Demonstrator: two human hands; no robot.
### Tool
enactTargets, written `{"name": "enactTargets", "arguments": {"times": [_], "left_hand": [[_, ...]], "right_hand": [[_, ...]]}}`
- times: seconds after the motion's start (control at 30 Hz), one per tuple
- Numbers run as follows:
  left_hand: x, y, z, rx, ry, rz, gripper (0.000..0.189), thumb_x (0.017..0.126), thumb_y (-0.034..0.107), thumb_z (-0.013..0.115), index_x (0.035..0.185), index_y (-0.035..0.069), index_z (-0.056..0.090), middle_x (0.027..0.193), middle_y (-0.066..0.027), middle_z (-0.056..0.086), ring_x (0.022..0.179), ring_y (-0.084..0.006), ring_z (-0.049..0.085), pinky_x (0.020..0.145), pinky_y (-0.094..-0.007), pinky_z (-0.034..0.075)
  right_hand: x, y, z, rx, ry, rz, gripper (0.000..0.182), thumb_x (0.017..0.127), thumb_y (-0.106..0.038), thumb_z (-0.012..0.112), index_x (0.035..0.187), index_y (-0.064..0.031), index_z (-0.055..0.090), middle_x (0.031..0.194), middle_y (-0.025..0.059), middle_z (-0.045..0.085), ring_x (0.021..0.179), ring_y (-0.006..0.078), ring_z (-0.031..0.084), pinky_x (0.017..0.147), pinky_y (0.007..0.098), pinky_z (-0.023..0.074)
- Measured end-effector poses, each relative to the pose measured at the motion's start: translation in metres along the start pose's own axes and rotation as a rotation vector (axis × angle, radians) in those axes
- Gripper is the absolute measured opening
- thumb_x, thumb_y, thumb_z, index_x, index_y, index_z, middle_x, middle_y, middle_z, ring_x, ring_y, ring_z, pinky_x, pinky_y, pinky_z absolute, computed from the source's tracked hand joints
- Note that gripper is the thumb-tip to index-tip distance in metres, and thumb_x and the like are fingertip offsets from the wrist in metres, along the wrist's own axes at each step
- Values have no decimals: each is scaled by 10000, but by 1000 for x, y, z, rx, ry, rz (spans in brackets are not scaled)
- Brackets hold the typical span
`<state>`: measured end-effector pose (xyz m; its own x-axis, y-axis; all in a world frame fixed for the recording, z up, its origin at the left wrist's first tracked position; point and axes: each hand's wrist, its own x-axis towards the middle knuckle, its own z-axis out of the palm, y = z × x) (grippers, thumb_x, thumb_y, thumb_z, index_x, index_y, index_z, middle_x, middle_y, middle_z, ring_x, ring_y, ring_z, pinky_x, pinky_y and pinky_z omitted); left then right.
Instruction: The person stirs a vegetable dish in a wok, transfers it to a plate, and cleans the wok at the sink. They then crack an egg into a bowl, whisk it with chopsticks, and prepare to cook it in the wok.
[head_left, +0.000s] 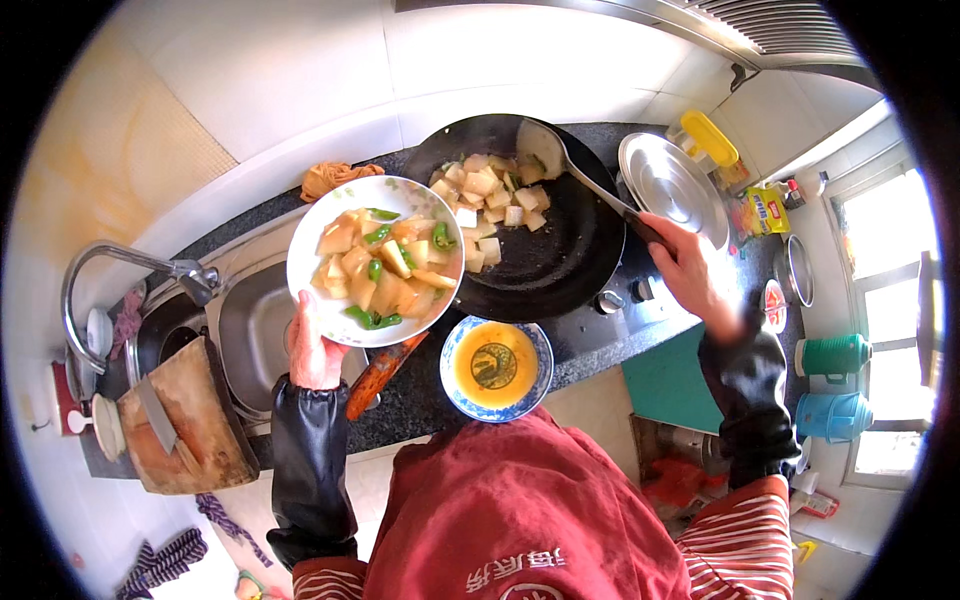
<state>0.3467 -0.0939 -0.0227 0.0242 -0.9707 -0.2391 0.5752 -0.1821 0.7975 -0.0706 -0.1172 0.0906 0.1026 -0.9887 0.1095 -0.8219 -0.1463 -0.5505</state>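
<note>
My left hand (319, 345) grips the near rim of a white plate (304, 262) with a leaf pattern on its edge. Cooked pale vegetable chunks (360, 262) and green pepper pieces (376, 234) lie on it. In my right hand (694, 274) is the dark handle of a metal wok spatula (600, 187). Its blade rests inside a black wok (555, 262), against a heap of similar pale cubes (491, 187). The plate hangs just left of the wok and overlaps its rim in view. A worn reddish wok handle (386, 375) sticks out beneath the plate.
A blue-and-white bowl of yellow liquid (495, 367) sits at the counter's front edge. Left are a sink (255, 330), a faucet (135, 259), and a cleaver (157, 416) on a wooden chopping board (202, 405). Metal lids (675, 180) stand right of the wok; an orange cloth (337, 180) lies behind the plate.
</note>
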Motion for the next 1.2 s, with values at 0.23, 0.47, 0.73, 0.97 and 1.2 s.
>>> {"name": "enactTargets", "arguments": {"times": [0.23, 0.47, 0.73, 0.97, 1.2], "left_hand": [[-6, 5, 1, 35, 58, 37, 593, 907, 453, 447, 1297, 14, 361, 1236, -126, 495, 1062, -239, 551, 839, -386, 506], [-8, 5, 4, 50, 44, 41, 614, 899, 468, 453, 1296, 9, 359, 1236, -126, 494, 1060, -236, 552, 830, -370, 510], [-5, 6, 2, 63, 20, 19, 610, 902, 470, 445, 1304, 20, 353, 1242, -120, 490, 1068, -237, 545, 852, -372, 495], [0, 5, -4, 78, 3, -16, 606, 906, 484, 421, 1337, 70, 319, 1286, -88, 456, 1134, -223, 497, 886, -386, 472], [0, 8, -8, 111, -3, 33, 616, 908, 483, 413, 1339, 56, 308, 1294, -98, 449, 1153, -239, 486, 902, -398, 465]], "right_hand": [[28, -27, 27, -291, -117, -355, 409, 747, 23, 486, 1147, -49, 533, 816, 164, 545, 711, 348, 571, 627, 419, 458], [16, -12, 7, -173, -57, -291, 465, 708, 78, 486, 1135, -78, 582, 762, 148, 523, 684, 315, 550, 619, 376, 451], [0, -2, -2, -11, -205, -86, 454, 718, 54, 499, 1156, -42, 563, 857, 131, 594, 756, 233, 593, 681, 322, 460], [-1, 26, -55, 134, -117, 31, 422, 722, 13, 516, 1141, 1, 559, 765, 25, 592, 637, 68, 485, 581, 225, 423], [12, 32, -91, 203, -407, 404, 317, 787, -45, 524, 1095, -39, 600, 591, 35, 572, 357, 26, 358, 315, 190, 242]]}}
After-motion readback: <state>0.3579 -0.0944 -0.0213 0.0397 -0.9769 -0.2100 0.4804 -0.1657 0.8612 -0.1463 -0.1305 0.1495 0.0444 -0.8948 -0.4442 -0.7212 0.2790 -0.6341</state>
